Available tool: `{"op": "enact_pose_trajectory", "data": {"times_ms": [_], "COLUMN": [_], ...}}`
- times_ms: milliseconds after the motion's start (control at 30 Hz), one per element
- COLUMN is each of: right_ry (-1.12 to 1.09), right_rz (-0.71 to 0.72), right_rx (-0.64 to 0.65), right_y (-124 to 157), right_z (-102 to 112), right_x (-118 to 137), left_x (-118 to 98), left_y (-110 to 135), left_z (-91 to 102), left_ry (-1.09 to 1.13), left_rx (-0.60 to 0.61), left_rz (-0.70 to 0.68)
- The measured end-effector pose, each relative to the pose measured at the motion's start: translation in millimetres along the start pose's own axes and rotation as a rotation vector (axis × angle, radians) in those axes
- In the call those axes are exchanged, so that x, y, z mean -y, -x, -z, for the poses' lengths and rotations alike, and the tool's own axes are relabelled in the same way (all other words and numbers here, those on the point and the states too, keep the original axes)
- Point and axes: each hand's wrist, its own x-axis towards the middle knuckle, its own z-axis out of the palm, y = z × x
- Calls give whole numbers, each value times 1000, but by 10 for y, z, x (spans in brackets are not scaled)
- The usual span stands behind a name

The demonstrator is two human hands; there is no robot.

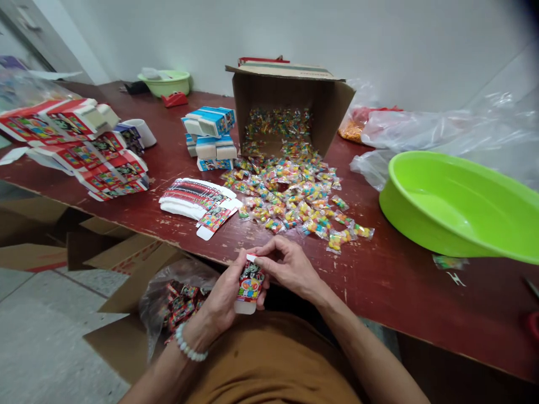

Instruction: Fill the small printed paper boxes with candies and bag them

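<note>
Red scuffed table [404, 286], pale wall [168, 39], left grip [223, 292] around carton [250, 285], right grip [290, 266] pinching flap [251, 258]

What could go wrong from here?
1. Drop: the left hand grips the small carton just off the near edge of the table, with the right hand at its top flap; a slip might miss the tabletop.
2. Topple: the red carton bundles are stacked out of line and might slide if bumped.
3. Scatter: the loose candy packets could get swept about.
</note>
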Motion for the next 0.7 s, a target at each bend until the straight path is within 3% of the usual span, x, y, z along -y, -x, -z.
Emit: {"op": "enact_pose_trajectory", "data": {"times_ms": [133, 267, 467, 600, 700], "right_ry": [-226, -281, -80, 6, 199], "right_rz": [-202, -248, -7, 158, 220], "right_rx": [32, -24, 58, 43, 21], "right_y": [-73, -75, 38, 136, 189], "right_z": [0, 11, 26, 4, 180], "right_x": [32, 16, 2, -47, -125], "left_x": [27, 67, 101, 143, 192], "left_y": [-26, -59, -93, -96, -45], "left_z": [7, 74, 80, 11, -42], "left_ry": [-127, -213, -187, -85, 8], "left_rx": [-5, 8, -44, -45, 6], "left_rz": [-80, -90, -88, -76, -63]}}
